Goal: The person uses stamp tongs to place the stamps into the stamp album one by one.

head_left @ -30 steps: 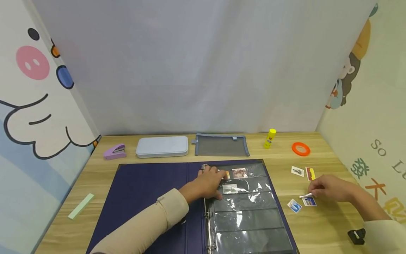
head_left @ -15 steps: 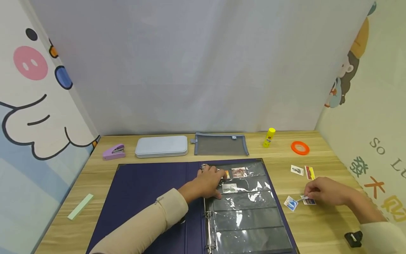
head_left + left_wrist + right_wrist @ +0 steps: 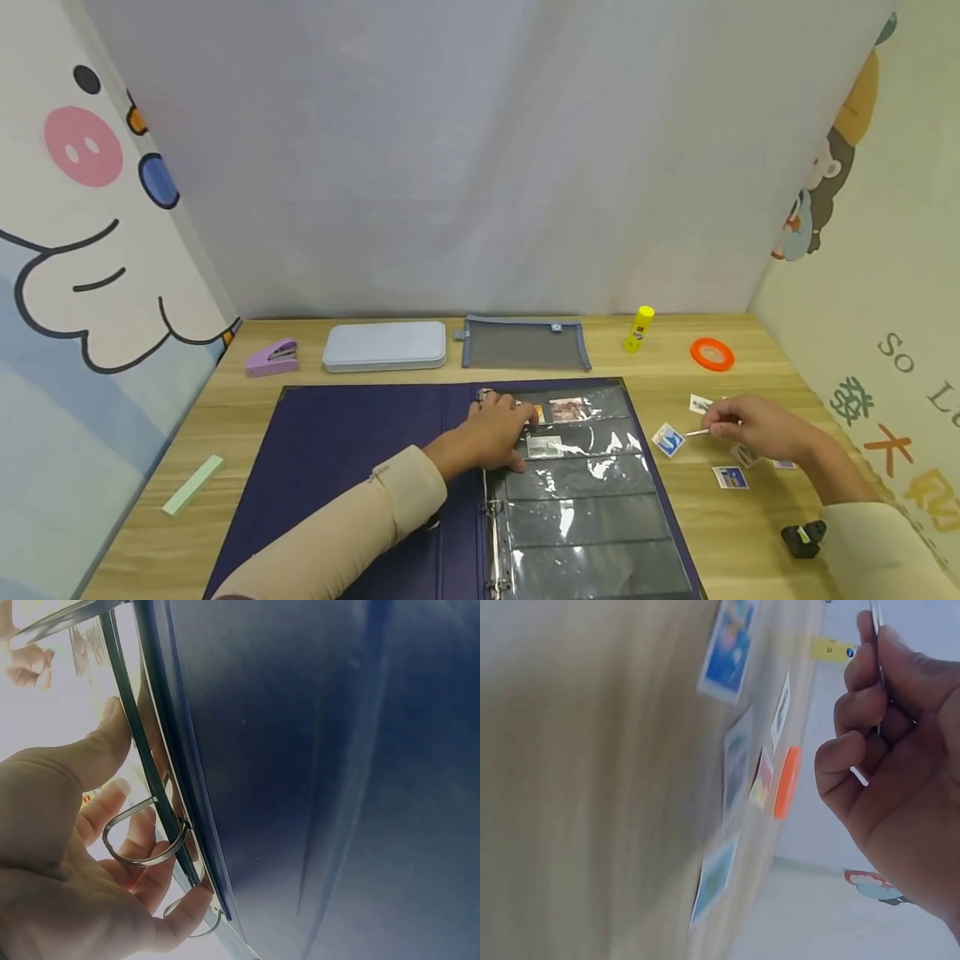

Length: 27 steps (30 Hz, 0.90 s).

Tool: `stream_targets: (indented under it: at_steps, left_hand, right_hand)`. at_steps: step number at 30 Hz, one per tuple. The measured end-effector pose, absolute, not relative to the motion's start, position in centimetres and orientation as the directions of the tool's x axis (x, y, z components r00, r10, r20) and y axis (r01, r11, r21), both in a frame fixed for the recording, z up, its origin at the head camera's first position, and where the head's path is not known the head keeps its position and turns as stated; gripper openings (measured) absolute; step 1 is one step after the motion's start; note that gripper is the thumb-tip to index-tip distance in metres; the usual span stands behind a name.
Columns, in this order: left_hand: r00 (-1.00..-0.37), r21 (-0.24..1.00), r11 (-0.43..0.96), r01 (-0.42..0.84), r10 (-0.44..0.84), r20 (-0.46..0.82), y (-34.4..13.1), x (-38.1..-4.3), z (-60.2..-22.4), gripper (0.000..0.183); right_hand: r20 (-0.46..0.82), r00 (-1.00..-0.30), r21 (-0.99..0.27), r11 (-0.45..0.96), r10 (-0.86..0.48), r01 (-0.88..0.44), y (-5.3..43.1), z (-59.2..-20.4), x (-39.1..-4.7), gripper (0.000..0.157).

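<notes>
A dark blue ring binder (image 3: 360, 442) lies spread on the table, with a clear pocket page (image 3: 588, 521) on its right side. My left hand (image 3: 495, 429) rests over the top of that page by the metal rings (image 3: 142, 861), its fingers loosely bent. Near its fingertips, a brownish stamp (image 3: 567, 409) sits in the top pocket and a pale stamp (image 3: 545, 447) in the second row. Right of the binder, my right hand (image 3: 761, 427) pinches metal tweezers (image 3: 697, 432). At their tip is a blue-and-white stamp (image 3: 667, 439), held above the wood.
Several loose stamps, including a dark blue one (image 3: 730, 477), lie around the right hand. A small black object (image 3: 802, 540) stands near the right sleeve. Along the back are a stapler (image 3: 272, 358), pale case (image 3: 385, 347), mesh pouch (image 3: 525, 343), glue stick (image 3: 640, 327) and orange tape roll (image 3: 712, 355).
My right hand has brought the tweezers to the blue-and-white stamp and moved it up and left toward the binder. My left hand has stayed on the page.
</notes>
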<state>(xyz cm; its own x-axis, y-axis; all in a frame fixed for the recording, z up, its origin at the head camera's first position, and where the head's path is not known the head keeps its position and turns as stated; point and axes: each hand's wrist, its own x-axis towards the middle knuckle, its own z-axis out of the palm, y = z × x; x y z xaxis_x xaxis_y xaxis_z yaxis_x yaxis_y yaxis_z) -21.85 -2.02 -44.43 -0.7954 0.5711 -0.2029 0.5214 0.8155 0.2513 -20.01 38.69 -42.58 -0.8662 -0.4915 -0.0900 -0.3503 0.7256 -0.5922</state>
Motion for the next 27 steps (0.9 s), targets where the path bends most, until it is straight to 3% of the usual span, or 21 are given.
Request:
stream_targets:
  at_steps: [8,17,27]
  left_hand:
    - [-0.803,0.241,0.822,0.517,0.563,-0.196,-2.0,-21.9,-44.6,0.063]
    - [-0.798,0.235,0.817,0.526,0.57,-0.196,-1.8,-21.8,-44.5,0.063]
    - [-0.797,0.228,0.821,0.524,0.567,-0.207,-1.9,-21.8,-44.2,0.064]
  right_hand:
    - [-0.087,-0.879,-0.564,0.75,-0.469,-0.345,35.0,-41.7,-23.2,0.01]
    - [-0.129,-0.839,-0.46,0.782,-0.528,-0.421,30.7,-40.9,-27.1,0.009]
    - [-0.122,-0.714,-0.309,0.71,-0.689,-0.632,27.1,-41.4,-28.2,0.013]
